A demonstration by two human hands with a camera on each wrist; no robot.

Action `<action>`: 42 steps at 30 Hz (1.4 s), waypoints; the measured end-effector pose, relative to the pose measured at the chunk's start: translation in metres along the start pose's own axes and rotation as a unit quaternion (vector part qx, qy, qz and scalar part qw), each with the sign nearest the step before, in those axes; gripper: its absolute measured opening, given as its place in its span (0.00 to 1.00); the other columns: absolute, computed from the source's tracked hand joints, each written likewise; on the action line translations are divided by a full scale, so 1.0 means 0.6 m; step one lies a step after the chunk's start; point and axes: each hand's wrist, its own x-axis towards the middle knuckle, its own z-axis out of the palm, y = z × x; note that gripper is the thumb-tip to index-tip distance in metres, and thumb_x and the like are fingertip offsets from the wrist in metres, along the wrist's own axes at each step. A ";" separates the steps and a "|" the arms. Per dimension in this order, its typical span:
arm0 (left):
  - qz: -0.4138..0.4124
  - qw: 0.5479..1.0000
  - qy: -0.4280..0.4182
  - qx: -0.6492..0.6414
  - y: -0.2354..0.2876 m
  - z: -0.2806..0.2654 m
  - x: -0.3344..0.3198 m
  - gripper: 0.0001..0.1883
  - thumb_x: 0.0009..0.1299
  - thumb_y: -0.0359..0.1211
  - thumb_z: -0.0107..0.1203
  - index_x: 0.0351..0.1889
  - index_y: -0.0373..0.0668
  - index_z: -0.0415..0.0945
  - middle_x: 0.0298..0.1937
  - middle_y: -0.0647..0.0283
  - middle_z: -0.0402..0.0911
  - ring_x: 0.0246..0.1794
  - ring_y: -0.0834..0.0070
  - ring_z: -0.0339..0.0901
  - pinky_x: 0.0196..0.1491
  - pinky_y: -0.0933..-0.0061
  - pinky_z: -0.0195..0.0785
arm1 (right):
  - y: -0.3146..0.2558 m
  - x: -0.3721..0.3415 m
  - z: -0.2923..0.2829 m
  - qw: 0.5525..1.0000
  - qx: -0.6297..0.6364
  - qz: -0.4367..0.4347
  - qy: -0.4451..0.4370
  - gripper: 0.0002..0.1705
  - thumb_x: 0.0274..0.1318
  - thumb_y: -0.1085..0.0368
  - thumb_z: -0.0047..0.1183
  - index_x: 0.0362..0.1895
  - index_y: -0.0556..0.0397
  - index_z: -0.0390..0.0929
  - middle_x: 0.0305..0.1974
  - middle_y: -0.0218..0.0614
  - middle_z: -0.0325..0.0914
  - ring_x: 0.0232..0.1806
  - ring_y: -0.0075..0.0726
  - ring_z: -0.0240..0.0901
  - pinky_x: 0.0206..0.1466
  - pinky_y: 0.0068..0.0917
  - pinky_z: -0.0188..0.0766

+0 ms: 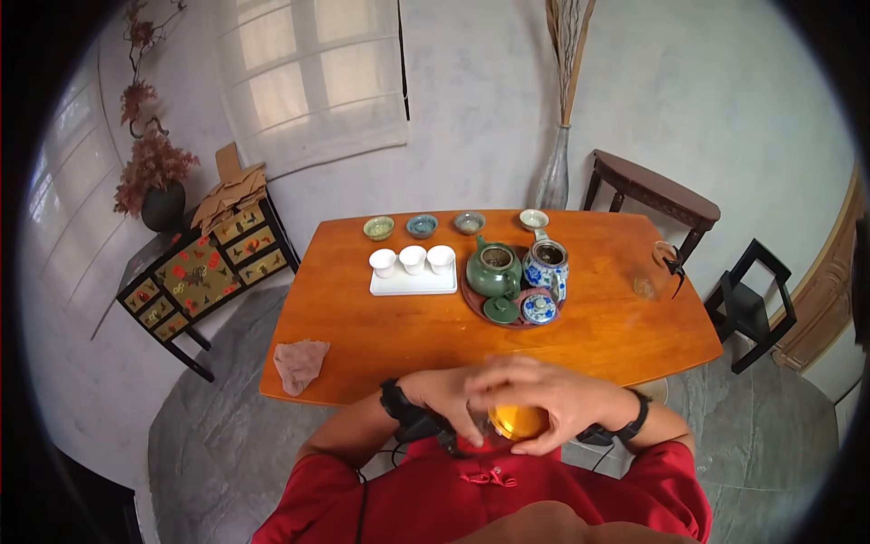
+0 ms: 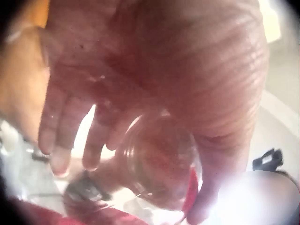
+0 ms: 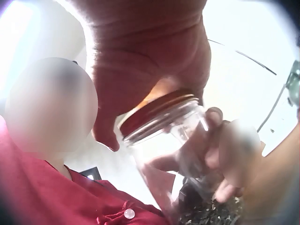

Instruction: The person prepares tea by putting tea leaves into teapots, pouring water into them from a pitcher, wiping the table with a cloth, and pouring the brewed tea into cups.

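Note:
A clear glass jar point(image 3: 152, 168) with dark dried leaves point(image 3: 211, 214), like loose tea, is tilted between both hands close to the red shirt. Its gold lid point(image 1: 520, 421) faces up and to the right in the head view. My left hand point(image 1: 446, 399) holds the glass body, with fingers showing around it in the right wrist view. Over the top, my right hand point(image 1: 571, 399) grips the lid, thumb on the near side and fingers across the far side. In the left wrist view, the left palm point(image 2: 164, 61) lies against the clear jar wall point(image 2: 161, 161).
On the wooden table point(image 1: 381, 340), a round tray point(image 1: 471, 306) bears a green teapot point(image 1: 494, 275) and a blue-and-white teapot point(image 1: 547, 270). White cups point(image 1: 413, 260) stand on a white tray point(image 1: 412, 284). Small bowls point(image 1: 421, 226) line the back; a cloth point(image 1: 301, 365) lies front left, a glass vessel point(image 1: 644, 287) right.

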 end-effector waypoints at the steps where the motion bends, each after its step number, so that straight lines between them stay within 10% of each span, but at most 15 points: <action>1: -0.007 0.995 0.074 0.068 0.049 0.005 0.001 0.41 0.48 0.30 0.74 0.62 0.39 0.67 0.60 0.60 0.72 0.62 0.71 0.68 0.64 0.67 0.63 | -0.007 0.003 -0.010 0.997 -0.049 0.063 0.007 0.50 0.40 0.50 0.72 0.68 0.50 0.63 0.63 0.49 0.65 0.63 0.57 0.63 0.65 0.48 0.62; 7: 0.002 0.980 0.194 -0.031 0.051 -0.001 0.008 0.38 0.49 0.27 0.71 0.61 0.38 0.67 0.58 0.60 0.74 0.58 0.72 0.73 0.62 0.69 0.66 | -0.020 0.010 -0.027 0.929 -0.169 0.324 -0.050 0.50 0.44 0.43 0.68 0.68 0.46 0.60 0.58 0.50 0.66 0.50 0.60 0.73 0.50 0.46 0.74; 19: -0.075 0.988 -0.090 -0.101 0.036 -0.042 0.007 0.40 0.51 0.36 0.74 0.62 0.36 0.68 0.60 0.59 0.72 0.60 0.69 0.69 0.63 0.69 0.60 | 0.007 0.017 -0.051 0.988 -0.130 -0.039 -0.080 0.30 0.50 0.54 0.66 0.57 0.45 0.74 0.58 0.39 0.68 0.57 0.50 0.68 0.55 0.42 0.70; 23: 0.097 0.994 0.042 -0.013 -0.017 -0.055 0.008 0.41 0.46 0.33 0.77 0.60 0.40 0.68 0.58 0.63 0.72 0.58 0.74 0.70 0.61 0.71 0.63 | 0.040 -0.045 -0.052 0.951 0.135 0.181 0.213 0.28 0.55 0.56 0.62 0.58 0.51 0.72 0.56 0.44 0.70 0.58 0.49 0.68 0.56 0.37 0.69; 26: -0.003 0.983 0.172 -0.061 0.005 -0.050 -0.009 0.45 0.46 0.33 0.77 0.62 0.37 0.64 0.57 0.63 0.71 0.55 0.76 0.70 0.60 0.72 0.63 | 0.104 -0.133 -0.014 0.819 0.298 0.296 0.392 0.29 0.54 0.55 0.63 0.58 0.53 0.72 0.54 0.45 0.71 0.57 0.48 0.68 0.57 0.36 0.68; 28: -0.023 0.961 0.265 0.072 0.008 -0.052 -0.011 0.48 0.46 0.33 0.77 0.64 0.36 0.60 0.55 0.62 0.71 0.54 0.78 0.70 0.59 0.73 0.64 | 0.141 -0.190 0.017 0.836 -0.208 0.407 0.303 0.32 0.52 0.54 0.64 0.58 0.54 0.71 0.55 0.45 0.70 0.57 0.46 0.68 0.58 0.39 0.67; 36: -0.011 0.935 0.325 0.141 0.006 -0.047 -0.003 0.50 0.46 0.35 0.78 0.64 0.34 0.59 0.54 0.62 0.70 0.53 0.77 0.70 0.57 0.73 0.64 | 0.197 -0.254 0.078 0.800 -0.375 0.419 0.211 0.29 0.51 0.54 0.64 0.55 0.55 0.75 0.53 0.50 0.74 0.57 0.58 0.68 0.62 0.43 0.66; 39: -0.038 0.924 0.337 0.178 0.017 -0.044 0.009 0.49 0.46 0.37 0.78 0.64 0.34 0.59 0.53 0.61 0.71 0.52 0.75 0.72 0.57 0.72 0.65 | 0.206 -0.212 0.075 0.844 -0.146 0.367 0.363 0.20 0.67 0.60 0.47 0.56 0.60 0.74 0.54 0.50 0.77 0.61 0.51 0.69 0.68 0.41 0.60; 42: -0.103 0.894 0.348 0.261 0.048 -0.037 0.033 0.47 0.47 0.40 0.76 0.63 0.35 0.61 0.51 0.57 0.74 0.52 0.69 0.74 0.56 0.69 0.66 | 0.175 -0.122 0.070 0.759 0.297 0.279 0.507 0.24 0.72 0.60 0.37 0.59 0.67 0.70 0.59 0.48 0.73 0.62 0.43 0.69 0.68 0.38 0.61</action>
